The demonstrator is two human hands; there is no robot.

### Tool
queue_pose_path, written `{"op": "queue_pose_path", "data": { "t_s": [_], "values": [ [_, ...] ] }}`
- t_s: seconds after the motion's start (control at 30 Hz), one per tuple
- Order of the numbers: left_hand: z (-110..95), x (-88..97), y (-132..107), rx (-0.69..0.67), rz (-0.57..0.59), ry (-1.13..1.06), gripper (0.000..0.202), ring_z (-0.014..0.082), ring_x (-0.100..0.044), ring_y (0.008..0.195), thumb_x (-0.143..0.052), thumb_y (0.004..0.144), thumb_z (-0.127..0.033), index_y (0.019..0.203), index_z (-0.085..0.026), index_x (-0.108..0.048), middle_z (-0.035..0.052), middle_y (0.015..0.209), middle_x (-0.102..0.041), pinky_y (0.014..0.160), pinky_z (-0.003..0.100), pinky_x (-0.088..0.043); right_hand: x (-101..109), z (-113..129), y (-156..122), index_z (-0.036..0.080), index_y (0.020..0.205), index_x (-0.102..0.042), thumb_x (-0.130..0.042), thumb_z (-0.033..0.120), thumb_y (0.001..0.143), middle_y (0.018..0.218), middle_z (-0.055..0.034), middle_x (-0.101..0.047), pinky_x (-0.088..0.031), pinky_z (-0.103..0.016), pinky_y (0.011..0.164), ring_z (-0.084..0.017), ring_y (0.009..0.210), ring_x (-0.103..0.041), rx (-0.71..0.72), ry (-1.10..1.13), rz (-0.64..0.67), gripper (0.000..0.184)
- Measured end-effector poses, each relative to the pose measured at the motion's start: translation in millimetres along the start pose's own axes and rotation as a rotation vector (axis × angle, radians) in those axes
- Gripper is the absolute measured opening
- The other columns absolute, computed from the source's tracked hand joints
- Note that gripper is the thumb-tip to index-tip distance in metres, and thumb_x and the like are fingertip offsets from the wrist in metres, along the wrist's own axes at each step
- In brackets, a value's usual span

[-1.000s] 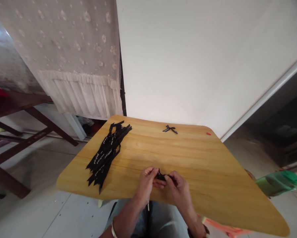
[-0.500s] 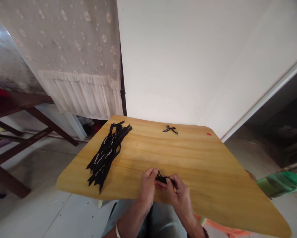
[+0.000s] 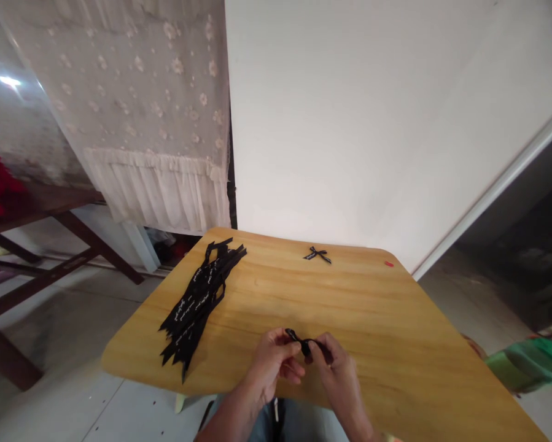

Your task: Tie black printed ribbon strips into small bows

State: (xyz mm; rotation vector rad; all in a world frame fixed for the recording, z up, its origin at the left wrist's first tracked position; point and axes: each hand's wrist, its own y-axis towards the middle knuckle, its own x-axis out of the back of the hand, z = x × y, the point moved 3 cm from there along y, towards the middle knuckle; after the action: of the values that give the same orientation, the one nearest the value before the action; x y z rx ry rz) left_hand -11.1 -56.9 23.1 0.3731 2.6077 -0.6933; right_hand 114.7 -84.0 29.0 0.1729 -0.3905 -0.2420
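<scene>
Between my two hands, over the near edge of the table, is a black ribbon (image 3: 304, 345) gathered into loops. My left hand (image 3: 276, 362) pinches its left part between thumb and forefinger, with the other fingers loosely curled. On the right side my right hand (image 3: 335, 362) grips the ribbon with thumb and bent fingers, which hide part of it. Farther back lies a small tied black bow (image 3: 319, 253) with pale lettering on one tail. To the left rests a pile of black ribbon strips (image 3: 199, 301) printed with white script, their ends cut at angles.
The wooden table (image 3: 377, 319) stands against a white wall panel (image 3: 322, 123). A small red scrap (image 3: 388, 264) lies near its back right corner. Left are a lace curtain (image 3: 160, 123) and a dark wooden stand (image 3: 82, 227); a green translucent object (image 3: 528, 362) is at right.
My left fingers have shifted toward the middle of the ribbon, and a loop now sticks out above them. My right hand keeps its grip. The whole view has tilted slightly upward.
</scene>
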Motion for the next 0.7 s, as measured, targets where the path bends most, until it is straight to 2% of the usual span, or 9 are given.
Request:
{"op": "queue_pose_path", "data": {
  "t_s": [0.1,0.2,0.37,0.53,0.7],
  "values": [
    [5,-1.9,2,-0.01,-0.046,0.004,0.028,0.0089,-0.051,0.034,-0.069,0.051,-0.027,0.068,-0.013,-0.051,-0.0021,0.052,-0.055,0.029,0.016,-0.036,-2,3,-2,0.019,0.06,-0.049,-0.048,0.044,0.075,0.048,0.0018,-0.052,-0.04,-0.02,0.044,-0.012,0.045,-0.052,-0.047,0.043,-0.007,0.029],
    [6,0.2,4,-0.026,-0.081,-0.031,0.029,0.0078,-0.048,0.032,-0.07,0.049,-0.029,0.064,-0.013,-0.05,-0.0024,0.05,-0.054,0.028,0.016,-0.033,-2,5,-1,0.018,0.064,-0.051,-0.045,0.05,0.074,0.042,0.0049,-0.046,-0.033,-0.019,0.034,-0.009,0.033,-0.042,-0.136,0.187,0.012,0.033],
    [8,5.2,7,-0.029,-0.09,-0.061,0.03,0.0071,-0.044,0.029,-0.072,0.047,-0.03,0.058,-0.014,-0.05,-0.0053,0.04,-0.047,0.027,0.016,-0.028,-8,0,-2,0.017,0.081,-0.053,-0.059,0.05,0.061,0.049,0.0058,-0.05,-0.023,-0.017,0.026,-0.003,0.025,-0.03,-0.281,0.386,0.147,0.039],
    [12,6.3,10,-0.041,-0.11,-0.019,0.029,0.0058,-0.038,0.024,-0.071,0.048,-0.03,0.055,-0.015,-0.048,-0.0069,0.034,-0.044,0.026,0.016,-0.024,-7,0,-6,0.017,0.079,-0.054,-0.061,0.046,0.062,0.056,0.004,-0.052,-0.026,-0.017,0.029,-0.003,0.029,-0.031,-0.293,0.407,0.218,0.035],
    [14,1.2,8,-0.034,-0.097,0.085,0.025,0.0064,-0.04,0.024,-0.069,0.05,-0.029,0.056,-0.014,-0.05,-0.0064,0.036,-0.046,0.027,0.016,-0.026,0,-1,-5,0.016,0.062,-0.053,-0.057,0.044,0.067,0.038,0.0093,-0.032,-0.018,-0.017,0.03,-0.004,0.031,-0.024,-0.297,0.358,0.131,0.028]
  ]
}}
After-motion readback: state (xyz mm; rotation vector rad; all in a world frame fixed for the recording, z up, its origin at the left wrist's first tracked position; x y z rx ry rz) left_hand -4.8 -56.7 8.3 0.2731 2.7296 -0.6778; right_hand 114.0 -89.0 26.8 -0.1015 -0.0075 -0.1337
